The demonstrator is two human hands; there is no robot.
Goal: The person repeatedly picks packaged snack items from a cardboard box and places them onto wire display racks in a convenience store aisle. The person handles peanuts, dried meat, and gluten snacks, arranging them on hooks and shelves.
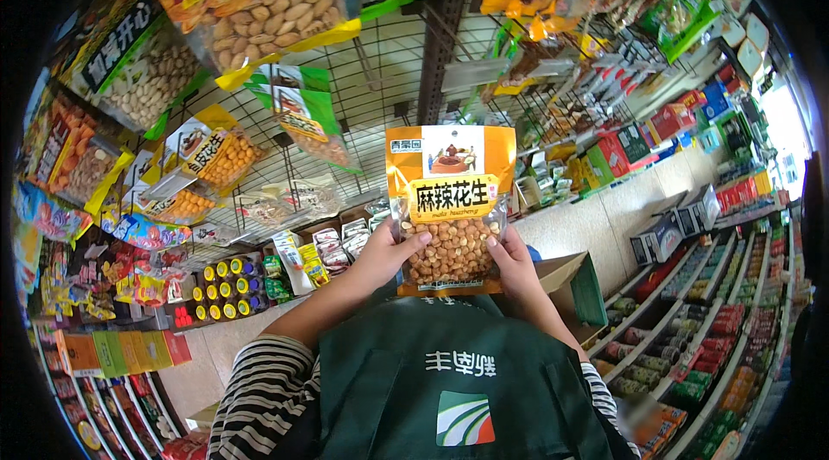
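Note:
Upright in front of my chest is an orange bag of peanuts (453,248), with a clear window over the coated nuts and a hanging hole at its top. My left hand (387,255) grips the bag's lower left edge, thumb on the front. At the lower right edge my right hand (515,263) holds it the same way. The fingers behind the bag are hidden. Beyond it rises a wire rack (380,72) with hooks, where a green and white snack bag (300,115) and yellow bags of coated nuts (226,156) hang to the left.
An open cardboard box (566,287) stands on the floor to my right. Shelves of cans and packets (682,348) curve along the right side. Yellow-lidded jars (226,289) sit low on the left. Large nut bags (272,15) hang close at the upper left.

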